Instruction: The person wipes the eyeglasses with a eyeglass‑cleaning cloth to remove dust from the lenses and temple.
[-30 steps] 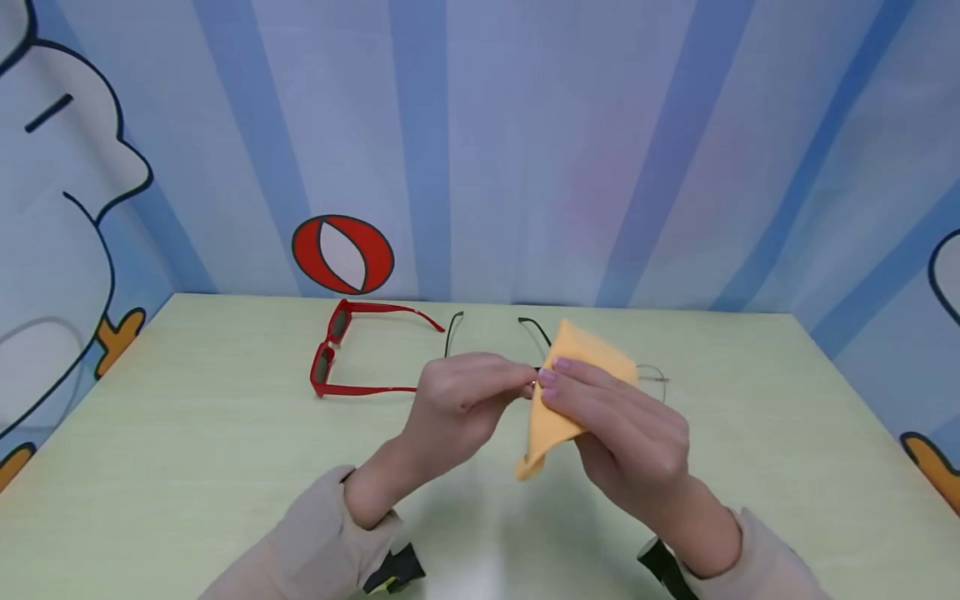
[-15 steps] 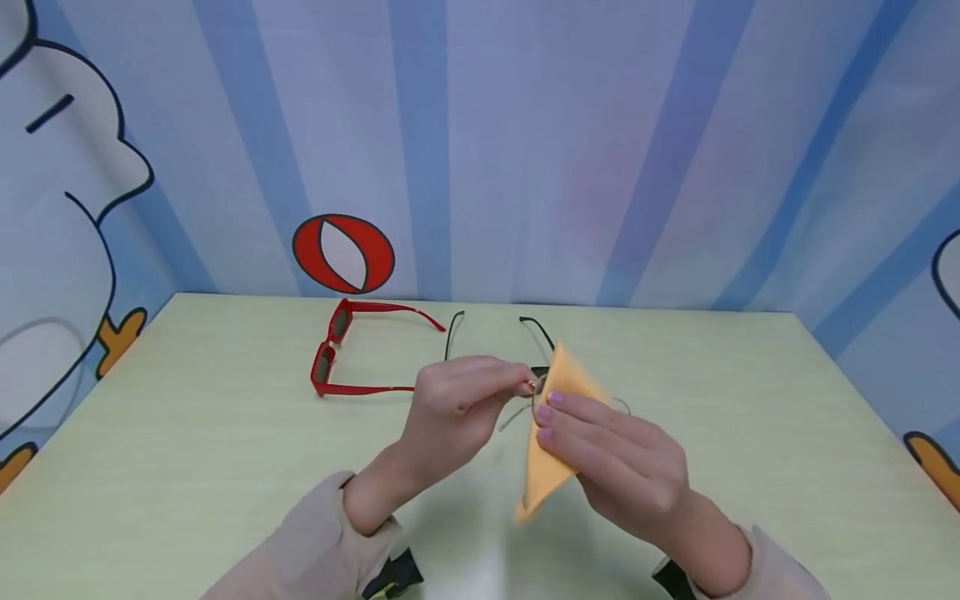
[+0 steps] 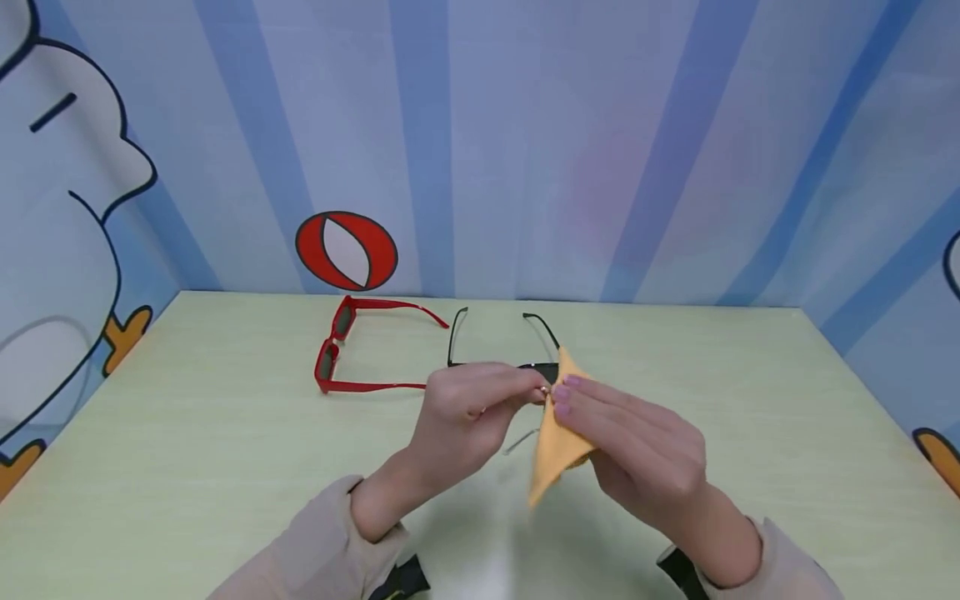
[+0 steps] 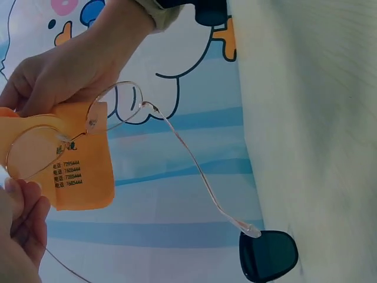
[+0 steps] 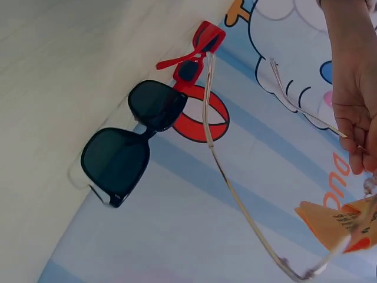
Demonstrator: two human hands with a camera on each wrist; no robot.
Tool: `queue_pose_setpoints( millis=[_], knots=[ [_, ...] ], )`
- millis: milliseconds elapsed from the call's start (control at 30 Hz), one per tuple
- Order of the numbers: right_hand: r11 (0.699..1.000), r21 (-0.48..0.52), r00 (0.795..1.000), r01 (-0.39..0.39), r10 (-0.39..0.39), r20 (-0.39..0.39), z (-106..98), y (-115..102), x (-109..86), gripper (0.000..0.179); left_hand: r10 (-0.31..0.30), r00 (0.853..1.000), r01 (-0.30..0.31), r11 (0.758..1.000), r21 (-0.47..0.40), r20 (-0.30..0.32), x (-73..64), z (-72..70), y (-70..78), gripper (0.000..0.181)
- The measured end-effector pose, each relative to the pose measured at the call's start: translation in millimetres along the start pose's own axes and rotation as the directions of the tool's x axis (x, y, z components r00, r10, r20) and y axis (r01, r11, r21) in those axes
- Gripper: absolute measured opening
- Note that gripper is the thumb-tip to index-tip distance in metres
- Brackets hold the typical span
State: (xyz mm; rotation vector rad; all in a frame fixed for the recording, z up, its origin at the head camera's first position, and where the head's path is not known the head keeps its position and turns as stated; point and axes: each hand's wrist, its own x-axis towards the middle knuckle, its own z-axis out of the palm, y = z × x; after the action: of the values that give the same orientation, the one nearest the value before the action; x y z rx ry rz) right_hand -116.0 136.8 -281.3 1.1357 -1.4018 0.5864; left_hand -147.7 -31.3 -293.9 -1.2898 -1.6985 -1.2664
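In the head view my left hand (image 3: 472,417) pinches the edge of thin wire-framed eyeglasses, whose one temple (image 3: 521,442) shows below. My right hand (image 3: 648,442) holds a folded orange lens cloth (image 3: 558,446) against them, fingers lying along its face. From the left wrist, the clear eyeglasses (image 4: 199,170) hang in the air with a temple stretched out; printed text is visible on the cloth (image 4: 88,183). There the left fingers (image 4: 29,206) grip a lens rim, and the right hand (image 4: 70,76) is behind the cloth. How the right thumb lies is hidden.
Red sunglasses (image 3: 327,354) lie unfolded on the pale table (image 3: 225,450), left of the hands. Black sunglasses (image 3: 540,371) lie just behind the hands, partly covered by them. A blue striped backdrop (image 3: 510,167) stands along the table's back edge.
My right hand and the cloth have moved down a little across the eyeglasses. The cloth looks narrower, and more of the black sunglasses shows. My left hand keeps its pinch.
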Motion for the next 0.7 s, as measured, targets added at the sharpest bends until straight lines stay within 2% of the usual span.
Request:
queue_pose_setpoints(
  millis=[67,200,367,500,667,700],
  knots=[
    [1.0,0.01,1.0,0.001,-0.001,-0.001,0.5,-1.0,0.4,0.013,-0.008,1.0,0.008,1.0,-0.007,-0.005,-0.3,0.2,-0.5,0.015],
    [0.998,0.024,0.998,0.06,-0.059,-0.018,3.4,-0.5,0.9,0.009,-0.026,1.0,0.025,0.999,-0.026,-0.017,-0.2,0.3,-0.2,0.013],
    [1.0,0.026,1.0,0.017,-0.017,-0.01,1.3,0.3,-0.4,0.012,-0.048,0.998,0.046,0.998,-0.045,-0.031,0.4,0.1,0.5,0.013],
    [0.997,0.036,0.998,0.069,-0.069,0.0,2.9,-1.2,-1.1,0.01,-0.045,0.998,0.043,0.998,-0.045,-0.046,1.2,-0.5,0.3,0.014],
    [0.999,0.022,0.999,0.035,-0.035,-0.01,4.8,-4.9,2.1,0.012,-0.047,0.997,0.042,0.997,-0.072,-0.065,3.7,-0.6,1.3,0.015],
    [0.998,0.028,0.998,0.053,-0.053,-0.018,6.5,-6.6,2.9,0.011,-0.048,0.997,0.043,0.996,-0.076,-0.067,4.2,-0.6,1.8,0.015]
  ],
)
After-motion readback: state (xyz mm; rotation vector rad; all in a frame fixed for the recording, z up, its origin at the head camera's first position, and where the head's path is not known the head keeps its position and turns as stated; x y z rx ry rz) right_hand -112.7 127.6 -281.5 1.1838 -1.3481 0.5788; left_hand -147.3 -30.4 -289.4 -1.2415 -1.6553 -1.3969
